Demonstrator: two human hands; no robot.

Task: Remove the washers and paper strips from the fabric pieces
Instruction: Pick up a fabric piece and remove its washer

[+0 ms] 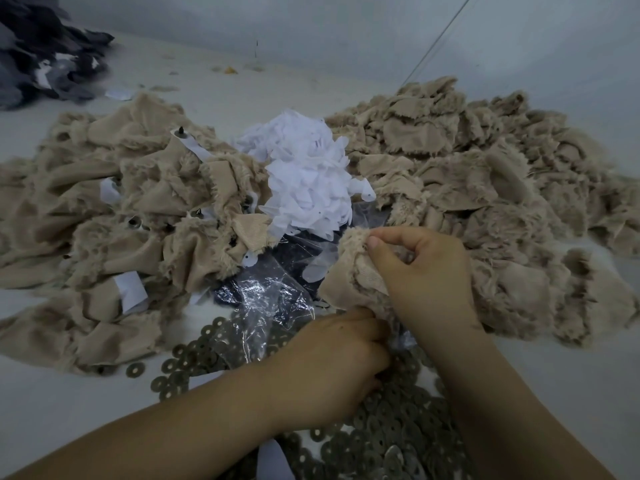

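A dark grey fabric heap (41,53) lies far left at the back, well apart from the work. Nearer, a left heap of tan furry fabric pieces (114,216) still carries white paper strips (130,292) and small metal studs. In the middle sits a crumpled mound of loose white paper (308,178) over a crinkled clear plastic bag (266,299). Flat, ringed grey washers (194,358) spread below, partly hidden by the forearms. The left hand (332,368), fingers curled, grips the lower edge of one tan piece (349,268); the right hand (422,271) pinches its top. A second tan heap (502,168) lies right.
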